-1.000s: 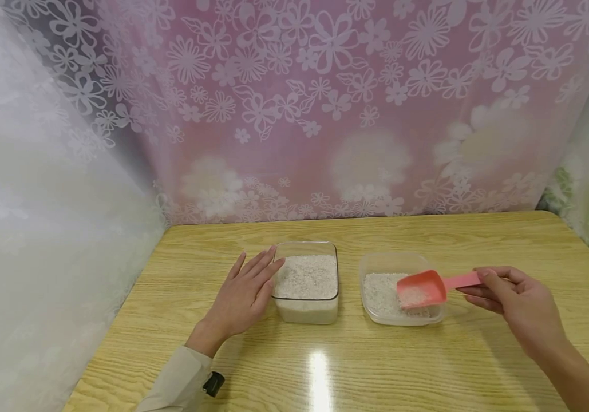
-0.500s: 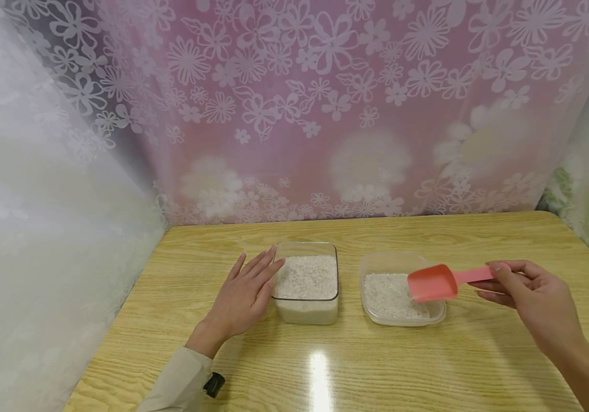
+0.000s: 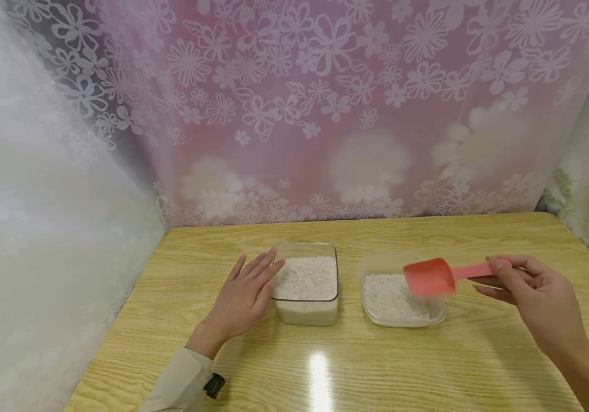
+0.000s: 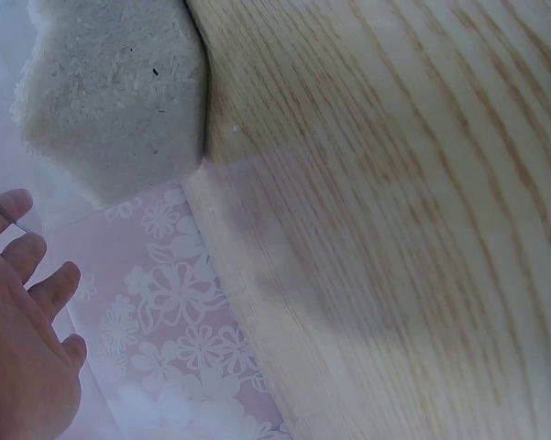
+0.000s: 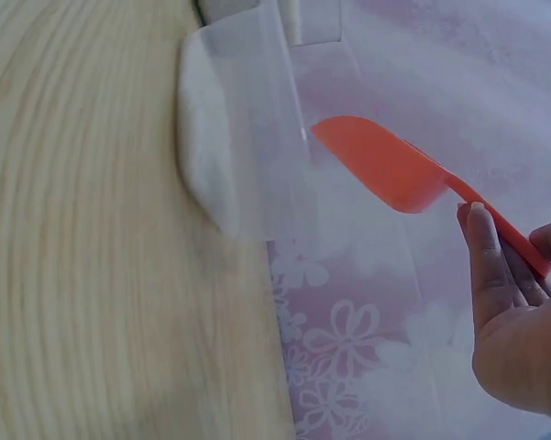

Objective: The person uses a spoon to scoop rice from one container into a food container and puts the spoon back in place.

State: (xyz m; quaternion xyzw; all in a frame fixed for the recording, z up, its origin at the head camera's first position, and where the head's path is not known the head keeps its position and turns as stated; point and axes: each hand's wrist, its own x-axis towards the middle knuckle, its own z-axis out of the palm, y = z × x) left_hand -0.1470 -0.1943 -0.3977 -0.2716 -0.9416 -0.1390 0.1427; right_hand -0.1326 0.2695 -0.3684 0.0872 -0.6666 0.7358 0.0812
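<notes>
A pinkish-red scoop [image 3: 430, 277] is held by its handle in my right hand [image 3: 544, 297], thumb on top and fingers beneath. Its bowl looks empty and hangs over the right part of a translucent plastic container [image 3: 402, 321] of white rice [image 3: 392, 294]. To the left stands a clear, dark-rimmed square container [image 3: 307, 315], filled higher with rice [image 3: 307, 277]. My left hand [image 3: 240, 297] rests against that container's left side, fingers extended and touching its rim. The right wrist view shows the scoop [image 5: 380, 165] above the plastic container's wall [image 5: 257, 137].
Both containers stand apart on a wood-grain table [image 3: 273, 366]. A pink floral curtain [image 3: 294, 126] hangs behind the table's far edge, and pale sheets [image 3: 57, 229] hang at the sides. A dark object [image 3: 214, 385] sits at my left cuff.
Rice seen in the scoop a second ago is gone from it. My right hand has drawn the scoop slightly right and raised it. My left hand has stayed in place.
</notes>
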